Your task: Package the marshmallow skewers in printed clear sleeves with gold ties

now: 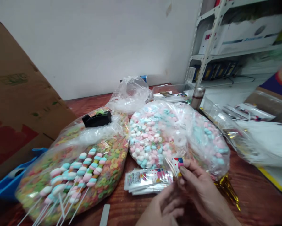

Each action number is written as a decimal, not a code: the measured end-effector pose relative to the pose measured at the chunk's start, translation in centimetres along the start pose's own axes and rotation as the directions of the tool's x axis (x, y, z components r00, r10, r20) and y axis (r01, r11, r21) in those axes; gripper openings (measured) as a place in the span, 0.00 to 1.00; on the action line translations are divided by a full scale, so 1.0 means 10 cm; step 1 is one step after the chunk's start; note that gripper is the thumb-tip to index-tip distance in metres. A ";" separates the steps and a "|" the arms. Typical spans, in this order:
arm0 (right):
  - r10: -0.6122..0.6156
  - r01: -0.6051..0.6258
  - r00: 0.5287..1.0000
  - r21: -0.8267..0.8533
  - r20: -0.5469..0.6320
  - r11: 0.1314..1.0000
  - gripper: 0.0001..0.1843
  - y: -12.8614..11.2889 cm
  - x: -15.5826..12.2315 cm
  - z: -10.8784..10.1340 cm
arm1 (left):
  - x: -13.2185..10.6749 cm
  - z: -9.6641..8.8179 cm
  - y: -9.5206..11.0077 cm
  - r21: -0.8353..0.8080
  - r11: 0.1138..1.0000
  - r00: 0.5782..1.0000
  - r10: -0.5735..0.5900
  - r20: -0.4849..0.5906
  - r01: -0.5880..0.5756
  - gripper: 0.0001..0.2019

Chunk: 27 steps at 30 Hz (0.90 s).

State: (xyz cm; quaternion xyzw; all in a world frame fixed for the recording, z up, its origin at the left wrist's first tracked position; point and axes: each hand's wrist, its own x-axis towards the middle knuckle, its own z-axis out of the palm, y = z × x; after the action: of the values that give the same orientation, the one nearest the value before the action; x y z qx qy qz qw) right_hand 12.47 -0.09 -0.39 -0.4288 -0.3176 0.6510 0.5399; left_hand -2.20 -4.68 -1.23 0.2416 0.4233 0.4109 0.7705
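Packets point(147, 180) on wooden table point(256, 188) (white wall point(96, 40)).

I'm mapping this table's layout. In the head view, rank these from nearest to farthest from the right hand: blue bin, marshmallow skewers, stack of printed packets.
From the right hand, which pinches a small printed bag:
1. stack of printed packets, just left of it on the table.
2. marshmallow skewers, further left, lying on the cereal-ring bag.
3. blue bin, at the far left edge.
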 end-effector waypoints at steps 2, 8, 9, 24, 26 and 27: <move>0.105 -0.108 0.994 0.156 0.028 0.982 0.13 -0.02 -0.12 -0.07 | 0.31 0.19 -0.03 -0.277 0.961 0.971 0.059 0.232 0.008 0.31; -0.010 0.012 0.988 0.011 -0.157 1.000 0.13 0.01 -0.22 -0.37 | 0.57 0.49 -0.02 -0.385 0.907 0.983 0.127 -0.134 -0.170 0.09; -0.043 0.034 0.984 -0.056 -0.174 0.998 0.14 0.04 -0.22 -0.41 | 0.56 0.50 -0.02 -0.339 0.922 0.975 0.135 -0.179 -0.189 0.09; -0.321 0.191 0.944 -0.671 -0.074 0.717 0.25 0.15 -0.34 -0.38 | 0.49 0.40 -0.11 -0.250 0.909 0.921 0.260 -0.289 -0.335 0.09; -0.327 0.184 0.938 -0.635 -0.115 0.750 0.26 0.10 -0.38 -0.35 | 0.50 0.38 -0.11 -0.331 0.885 0.927 0.232 -0.295 -0.327 0.10; -0.341 0.195 0.932 -0.623 -0.122 0.757 0.26 0.07 -0.41 -0.34 | 0.51 0.36 -0.11 -0.373 0.872 0.931 0.211 -0.299 -0.317 0.12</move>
State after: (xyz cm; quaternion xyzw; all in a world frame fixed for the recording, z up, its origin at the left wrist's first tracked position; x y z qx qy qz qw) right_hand 15.41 -4.37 -1.56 -0.5990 -0.5019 0.3780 0.4964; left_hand 2.82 -1.11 -2.44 0.0748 0.3820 0.6203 0.6809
